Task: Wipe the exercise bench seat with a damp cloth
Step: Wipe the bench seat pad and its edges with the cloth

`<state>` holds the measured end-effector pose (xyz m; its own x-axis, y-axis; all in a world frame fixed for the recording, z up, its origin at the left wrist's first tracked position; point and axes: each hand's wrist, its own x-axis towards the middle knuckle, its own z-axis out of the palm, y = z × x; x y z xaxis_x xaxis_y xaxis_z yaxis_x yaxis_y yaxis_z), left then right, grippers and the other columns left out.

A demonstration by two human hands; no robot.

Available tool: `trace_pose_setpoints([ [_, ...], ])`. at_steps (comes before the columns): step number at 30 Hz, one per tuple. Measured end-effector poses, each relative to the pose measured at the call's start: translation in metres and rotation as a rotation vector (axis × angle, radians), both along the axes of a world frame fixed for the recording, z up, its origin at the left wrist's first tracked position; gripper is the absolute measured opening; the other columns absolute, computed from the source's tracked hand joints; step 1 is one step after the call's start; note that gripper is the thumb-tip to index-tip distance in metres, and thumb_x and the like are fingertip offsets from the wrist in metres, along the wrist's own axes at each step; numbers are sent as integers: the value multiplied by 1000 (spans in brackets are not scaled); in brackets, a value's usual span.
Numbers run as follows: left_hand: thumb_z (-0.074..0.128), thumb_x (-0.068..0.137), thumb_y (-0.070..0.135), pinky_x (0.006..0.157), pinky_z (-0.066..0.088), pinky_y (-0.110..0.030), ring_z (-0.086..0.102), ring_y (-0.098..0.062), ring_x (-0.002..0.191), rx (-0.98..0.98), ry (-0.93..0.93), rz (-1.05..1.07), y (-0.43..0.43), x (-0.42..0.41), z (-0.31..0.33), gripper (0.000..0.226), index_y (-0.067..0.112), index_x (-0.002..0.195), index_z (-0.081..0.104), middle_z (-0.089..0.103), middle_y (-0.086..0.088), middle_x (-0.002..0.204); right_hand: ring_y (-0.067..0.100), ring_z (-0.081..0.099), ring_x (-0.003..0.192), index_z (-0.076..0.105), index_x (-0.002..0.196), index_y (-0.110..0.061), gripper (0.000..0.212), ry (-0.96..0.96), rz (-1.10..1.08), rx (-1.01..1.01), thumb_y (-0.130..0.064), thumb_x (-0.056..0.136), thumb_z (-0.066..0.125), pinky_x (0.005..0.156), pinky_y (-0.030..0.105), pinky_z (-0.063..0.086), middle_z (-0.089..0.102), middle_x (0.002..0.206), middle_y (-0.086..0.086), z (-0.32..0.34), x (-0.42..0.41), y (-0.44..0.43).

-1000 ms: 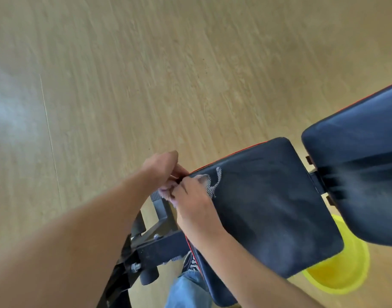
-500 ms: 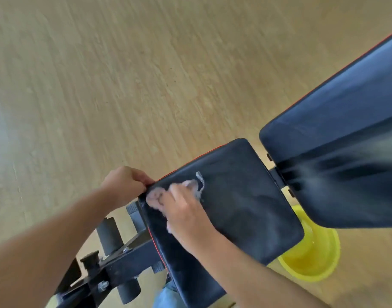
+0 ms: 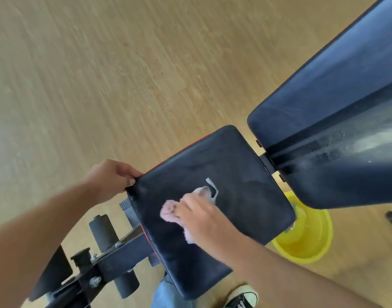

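The black padded bench seat (image 3: 246,185) with a thin red edge lies in the middle of the view. My right hand (image 3: 201,216) presses a pale pink cloth (image 3: 169,211) onto the seat's near-left part; the cloth bulges out left of my fingers and a thin grey trim curls out beyond them. My left hand (image 3: 111,180) grips the seat's far-left corner, fingers curled over the edge.
The long black backrest pad (image 3: 337,121), streaked with pale smears, rises to the upper right. A yellow bucket (image 3: 310,241) stands on the wooden floor under the seat's right edge. The black metal frame with foam rollers (image 3: 110,250) sits lower left. My shoe (image 3: 243,296) is below.
My right hand has slid the cloth from the seat's left edge toward its middle. My left hand stays clamped on the corner. The camera has moved closer.
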<state>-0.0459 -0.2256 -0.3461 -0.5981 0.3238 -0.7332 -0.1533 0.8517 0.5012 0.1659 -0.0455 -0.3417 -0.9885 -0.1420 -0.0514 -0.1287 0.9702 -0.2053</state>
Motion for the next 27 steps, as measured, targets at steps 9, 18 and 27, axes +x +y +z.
trace_pose_setpoints([
  [9, 61, 88, -7, 95, 54, -45, 68, -36, 103, 68, -29, 65, 10, 10, 14, 32, 22, 83, 74, 73, -21, 102, 28, 47, 73, 59, 81, -8, 34, 204, -703, -260, 14, 58, 72, 66, 43, 44, 45, 73, 4, 0, -56, -18],
  [18, 61, 85, -5, 94, 55, -42, 71, -29, 97, 23, -8, 60, 6, 5, 7, 37, 29, 77, 75, 76, -11, 96, 27, 37, 65, 55, 94, -13, 33, 113, 123, 108, 9, 76, 37, 61, 43, 38, 34, 73, 2, -1, 28, 42],
  [27, 57, 90, -9, 91, 54, -36, 68, -29, 103, 83, -55, 87, 4, 9, 6, 29, 13, 92, 76, 74, -10, 100, 21, 22, 70, 48, 72, -17, 43, 68, 31, -220, 5, 92, 17, 70, 40, 36, 35, 73, 3, -16, 70, -35],
])
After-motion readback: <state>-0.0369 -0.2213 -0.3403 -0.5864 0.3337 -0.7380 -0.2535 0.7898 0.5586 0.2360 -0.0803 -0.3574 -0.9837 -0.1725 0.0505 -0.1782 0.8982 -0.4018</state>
